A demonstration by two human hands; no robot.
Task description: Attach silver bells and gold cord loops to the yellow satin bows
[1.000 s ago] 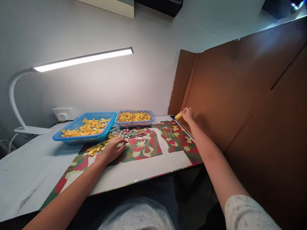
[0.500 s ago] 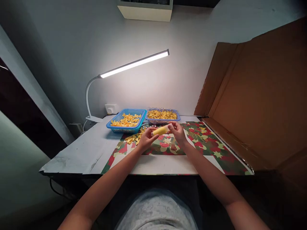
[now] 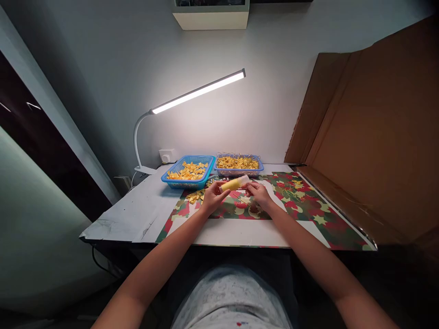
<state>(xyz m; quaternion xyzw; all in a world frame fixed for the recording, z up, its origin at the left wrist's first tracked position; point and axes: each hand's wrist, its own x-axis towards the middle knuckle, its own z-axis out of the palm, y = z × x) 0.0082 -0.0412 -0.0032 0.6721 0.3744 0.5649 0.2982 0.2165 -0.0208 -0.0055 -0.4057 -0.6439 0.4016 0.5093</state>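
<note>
My left hand [image 3: 213,196] is closed around the left end of a yellow cylinder [image 3: 232,184] with a pale, translucent right end. It is held tilted, right end higher, above the patterned sheet. My right hand [image 3: 259,193] has its fingers pinched together just under that pale end; what is between them is too small to make out. A thin stick [image 3: 242,199] lies on the sheet below the hands. Gold bow-shaped pieces [image 3: 195,196] lie loose beyond my left hand, partly hidden by it.
Behind the hands stand a blue basket [image 3: 208,177] of gold bows and a purple-blue basket [image 3: 260,168] of gold ties. A lit lamp [image 3: 199,92] arches above. Camouflage-patterned paper [image 3: 320,228] covers the table's right part; tall cardboard [image 3: 370,132] stands at the right.
My right hand has slipped from around the cylinder's pale end to a pinch just below it. My left hand keeps its hold. The whole view has shifted slightly.
</note>
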